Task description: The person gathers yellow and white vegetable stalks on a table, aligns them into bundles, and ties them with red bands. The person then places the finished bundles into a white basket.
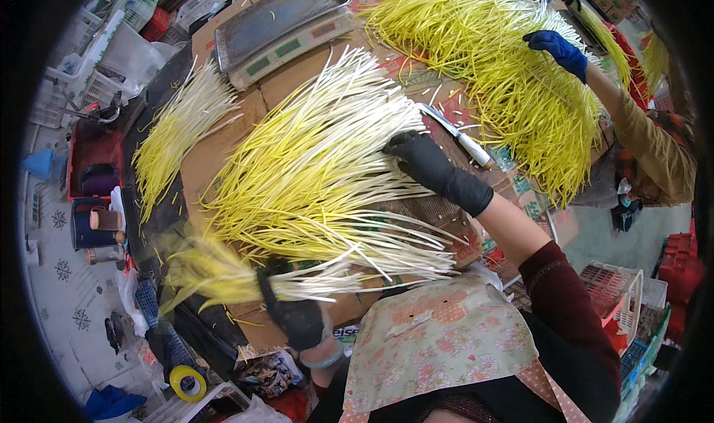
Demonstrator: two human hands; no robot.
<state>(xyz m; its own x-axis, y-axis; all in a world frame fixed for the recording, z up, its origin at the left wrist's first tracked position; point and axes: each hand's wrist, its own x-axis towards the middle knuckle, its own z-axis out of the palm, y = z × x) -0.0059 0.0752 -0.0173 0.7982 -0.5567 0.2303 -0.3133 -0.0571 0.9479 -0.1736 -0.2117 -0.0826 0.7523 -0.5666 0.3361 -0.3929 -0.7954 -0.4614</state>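
Note:
My left hand (295, 314), in a black glove, grips a small bundle of yellow chives (223, 272). The bundle's leafy yellow ends are blurred and point left; its white stems point right. Over the white ends of a broad heap of yellow chives (312, 161) lies my right hand (427, 169), also black-gloved, its fingers bent downward among the stems. Whether it pinches any stems is hidden. A knife (454, 133) with a pale handle rests just beyond my right hand. Another, smaller bunch of chives (181, 138) lies to the far left.
A weighing scale (287, 46) with a metal tray stands at the back, on cardboard (268, 102). Across the table, a co-worker's blue-gloved hand (558, 52) reaches over a larger chive heap (513, 99). A roll of yellow tape (188, 382) and plastic baskets (608, 295) sit lower around me.

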